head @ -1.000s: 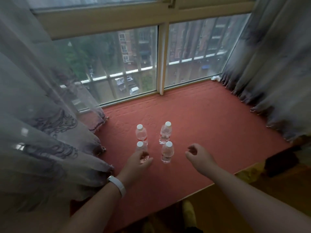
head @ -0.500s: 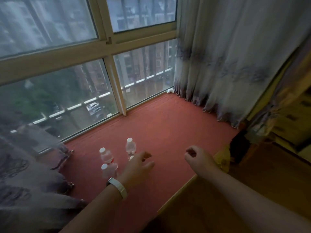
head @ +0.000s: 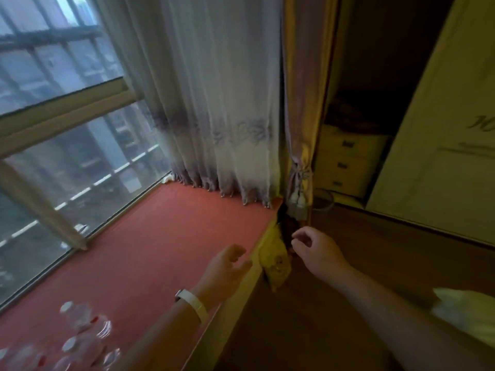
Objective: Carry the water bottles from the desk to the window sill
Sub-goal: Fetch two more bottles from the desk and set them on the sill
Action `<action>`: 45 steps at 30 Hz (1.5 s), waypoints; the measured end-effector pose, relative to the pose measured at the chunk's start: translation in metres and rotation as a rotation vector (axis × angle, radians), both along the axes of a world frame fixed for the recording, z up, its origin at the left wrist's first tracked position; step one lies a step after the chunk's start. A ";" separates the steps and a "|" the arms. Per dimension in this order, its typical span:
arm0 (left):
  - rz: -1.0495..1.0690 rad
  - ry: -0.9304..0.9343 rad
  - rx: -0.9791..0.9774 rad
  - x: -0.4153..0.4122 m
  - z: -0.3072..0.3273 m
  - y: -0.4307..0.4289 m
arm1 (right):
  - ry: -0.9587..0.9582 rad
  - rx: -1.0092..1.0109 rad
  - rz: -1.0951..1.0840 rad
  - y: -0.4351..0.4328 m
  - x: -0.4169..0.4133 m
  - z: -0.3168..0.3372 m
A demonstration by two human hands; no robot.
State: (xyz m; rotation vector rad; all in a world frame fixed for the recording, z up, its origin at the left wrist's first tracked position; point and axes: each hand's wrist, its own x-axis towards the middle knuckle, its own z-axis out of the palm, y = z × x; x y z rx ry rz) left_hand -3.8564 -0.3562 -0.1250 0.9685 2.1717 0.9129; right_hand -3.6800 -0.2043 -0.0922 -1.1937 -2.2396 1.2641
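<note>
Curling loosely, left hand [head: 227,266] and right hand [head: 317,250] hover.

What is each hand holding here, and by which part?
Nothing is held. The left hand and the right hand are both empty, fingers loosely curled. The water bottles stand blurred on the red window sill, clear of either hand.

The pale wardrobe door [head: 442,162] carries slanted script at its right edge, and only the first letter (perhaps an H) shows. The fine line below it is too blurred to read. The red labels on the water bottles [head: 80,328] are smeared too, so no word is legible.
</note>
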 end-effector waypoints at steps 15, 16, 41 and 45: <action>-0.473 0.123 -0.040 0.022 0.009 0.265 | -0.262 0.028 -0.199 0.181 0.079 -0.009; -0.527 0.172 -0.035 0.019 0.008 0.285 | -0.294 0.039 -0.210 0.195 0.078 -0.009; -1.208 0.337 -0.057 0.030 -0.010 0.617 | -0.592 0.039 -0.584 0.399 0.090 -0.020; -1.208 0.333 -0.104 0.051 -0.023 0.644 | -0.567 -0.031 -0.539 0.434 0.112 -0.047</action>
